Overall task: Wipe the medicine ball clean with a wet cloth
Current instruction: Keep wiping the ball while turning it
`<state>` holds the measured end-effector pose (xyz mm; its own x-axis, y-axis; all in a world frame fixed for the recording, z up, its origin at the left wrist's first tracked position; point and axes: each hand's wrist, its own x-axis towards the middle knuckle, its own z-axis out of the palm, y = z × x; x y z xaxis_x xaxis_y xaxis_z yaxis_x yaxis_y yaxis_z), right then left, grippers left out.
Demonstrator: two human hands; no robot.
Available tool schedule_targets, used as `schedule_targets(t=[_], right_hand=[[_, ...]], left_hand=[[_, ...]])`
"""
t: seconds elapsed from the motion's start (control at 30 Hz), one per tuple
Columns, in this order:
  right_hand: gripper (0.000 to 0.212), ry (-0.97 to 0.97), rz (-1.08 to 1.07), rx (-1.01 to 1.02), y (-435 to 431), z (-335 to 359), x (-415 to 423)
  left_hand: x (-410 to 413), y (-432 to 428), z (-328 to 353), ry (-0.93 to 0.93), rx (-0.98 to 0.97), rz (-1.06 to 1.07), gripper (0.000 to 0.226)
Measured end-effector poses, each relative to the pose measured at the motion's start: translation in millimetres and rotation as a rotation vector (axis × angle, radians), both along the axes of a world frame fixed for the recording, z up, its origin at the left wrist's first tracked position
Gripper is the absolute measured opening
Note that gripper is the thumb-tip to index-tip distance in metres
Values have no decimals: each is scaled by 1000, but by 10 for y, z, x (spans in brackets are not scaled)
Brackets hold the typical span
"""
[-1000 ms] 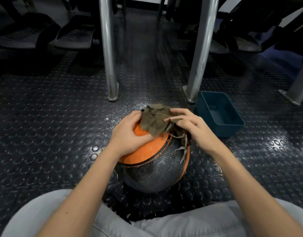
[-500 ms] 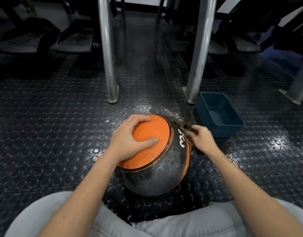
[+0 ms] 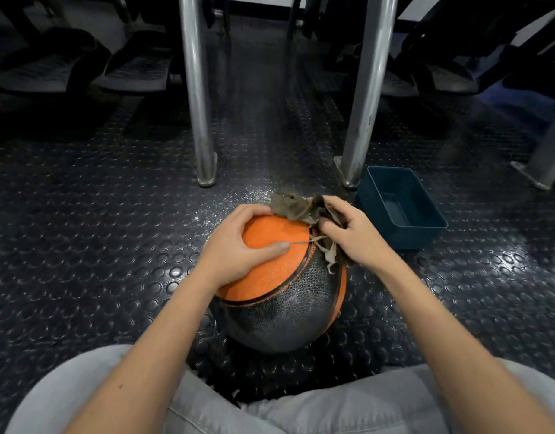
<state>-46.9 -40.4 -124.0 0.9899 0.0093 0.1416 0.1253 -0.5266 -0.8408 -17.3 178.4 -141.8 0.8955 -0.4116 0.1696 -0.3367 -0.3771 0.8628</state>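
The right hand point(image 3: 354, 236) has come up from low on the far right side of the ball point(image 3: 285, 302) to its upper right shoulder, and the cloth point(image 3: 296, 206), half hidden behind the ball half a second ago, is now bunched on top. The white lettering seen then is now covered by the hand and cloth. The left hand point(image 3: 238, 245) has kept its place.

The right hand's fingers are curled round the cloth, gripping it against the ball. The left hand holds the ball, fingers curved over the top edge of the orange panel and thumb stretched across it.

The cloth is a drab brown rag, crumpled, with frayed edges. Pale loose threads hang from it down the black panel, and one thread runs across to the left thumb.

The ball sits on the floor point(image 3: 97, 245) between the person's knees, which are in pale grey trousers point(image 3: 301, 408). Its top is a pebbled orange panel edged by a dark seam. Below that lies a black textured panel with greyish, dusty-looking patches, and an orange strip shows along the right side.

The floor is dark rubber with round studs, flecked with white specks just beyond the ball. A dark blue tub point(image 3: 418, 238) stands to the right, near the ball, beside the foot of a metal leg point(image 3: 364, 104). A second metal leg point(image 3: 196, 104) stands further left.
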Motion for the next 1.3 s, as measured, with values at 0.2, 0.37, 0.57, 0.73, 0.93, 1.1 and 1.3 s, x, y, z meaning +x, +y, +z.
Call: schedule_targets(t=[0.2,0.37,0.57,0.73,0.93,1.1,1.3], right_hand=[[43,194,-296,-150,-376,-332,-30],[40,-376,-361,64,-167,134,-82],[46,163,-235,-571,-233,-267,-92],[43,-385,-327,-246,-39,141,-80],[54,135,-226,-806,-104,-107,-123],[54,-305,-301,-386,35,221,-194],[60,-1,-264,-830,-68,-48,-191]], left_hand=[[7,55,-32,46,-91,99,50],[63,83,-108,73,-152,340,46],[82,137,-155,93,-144,468,52],[83,81,-137,79,-113,455,54],[43,47,-124,29,-94,380,62],[89,18,-106,8,-81,325,62],[100,-35,-96,10,-54,322,65]])
